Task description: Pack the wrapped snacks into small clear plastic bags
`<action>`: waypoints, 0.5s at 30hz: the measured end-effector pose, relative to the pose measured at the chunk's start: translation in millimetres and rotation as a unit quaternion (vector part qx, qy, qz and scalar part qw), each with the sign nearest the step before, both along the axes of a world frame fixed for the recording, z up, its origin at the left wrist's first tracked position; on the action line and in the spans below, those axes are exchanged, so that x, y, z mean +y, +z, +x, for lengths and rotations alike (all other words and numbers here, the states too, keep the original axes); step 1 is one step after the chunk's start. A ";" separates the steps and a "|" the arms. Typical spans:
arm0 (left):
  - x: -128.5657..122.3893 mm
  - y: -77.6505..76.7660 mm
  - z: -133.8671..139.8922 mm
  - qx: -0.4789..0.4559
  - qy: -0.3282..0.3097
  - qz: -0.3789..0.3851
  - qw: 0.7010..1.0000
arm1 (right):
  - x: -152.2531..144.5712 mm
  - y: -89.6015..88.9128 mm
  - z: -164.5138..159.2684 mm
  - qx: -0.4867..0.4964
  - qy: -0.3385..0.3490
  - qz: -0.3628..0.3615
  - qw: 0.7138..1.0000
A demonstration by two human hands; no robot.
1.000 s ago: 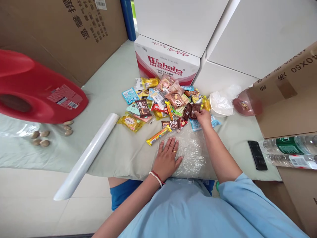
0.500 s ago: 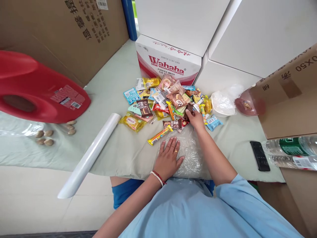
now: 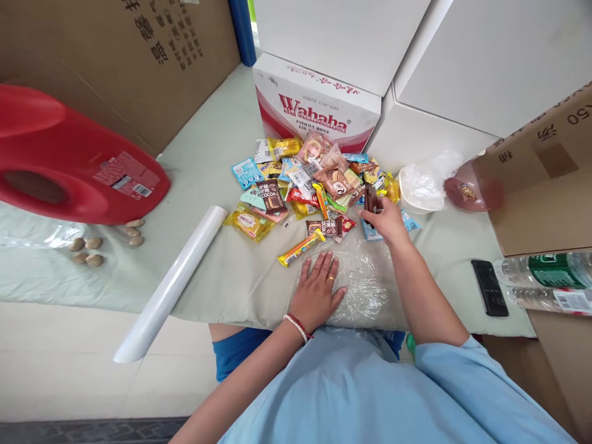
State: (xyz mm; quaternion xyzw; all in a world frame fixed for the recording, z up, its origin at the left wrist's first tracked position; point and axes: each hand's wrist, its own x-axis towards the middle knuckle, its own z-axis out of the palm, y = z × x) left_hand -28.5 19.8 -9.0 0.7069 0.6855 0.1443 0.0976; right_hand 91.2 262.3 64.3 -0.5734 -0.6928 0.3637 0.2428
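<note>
My left hand (image 3: 317, 290) lies flat with fingers spread on a sheet of clear plastic (image 3: 365, 290) at the table's front. At the right side of a heap of wrapped snacks, my right hand (image 3: 387, 221) pinches a dark brown snack packet (image 3: 371, 198). The heap holds a brown wafer packet (image 3: 332, 181), COCOA packets (image 3: 272, 196), and yellow packets (image 3: 250, 222). Just beyond my left fingertips lies a yellow stick-shaped snack (image 3: 300, 248). Blue packets (image 3: 370, 231) lie partly under my right hand.
Behind the heap stands a Wahaba carton (image 3: 319, 102). On the left are a white roll (image 3: 173, 280), a red jug (image 3: 78, 160) and several brown nuts (image 3: 94, 243). A white bowl (image 3: 419, 200), a pink bowl (image 3: 481, 191), a phone (image 3: 489, 287) and bottles (image 3: 550, 271) sit on the right.
My right hand has moved to the right, lifting the dark brown packet from the middle of the heap to its right side. My left hand stays flat on the plastic. The view has shifted slightly.
</note>
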 end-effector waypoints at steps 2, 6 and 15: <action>0.3 1.2 0.1 -0.006 -0.002 -0.003 1.000 | -25.3 19.4 21.1 -0.042 0.081 0.042 0.995; 0.3 2.1 -0.3 -0.014 -0.005 -0.009 1.000 | -89.8 34.2 49.2 -0.150 0.285 -0.029 0.946; 0.1 3.9 -3.0 -0.009 -0.021 -0.020 1.000 | -136.0 -2.3 80.5 -0.370 0.247 -0.051 0.894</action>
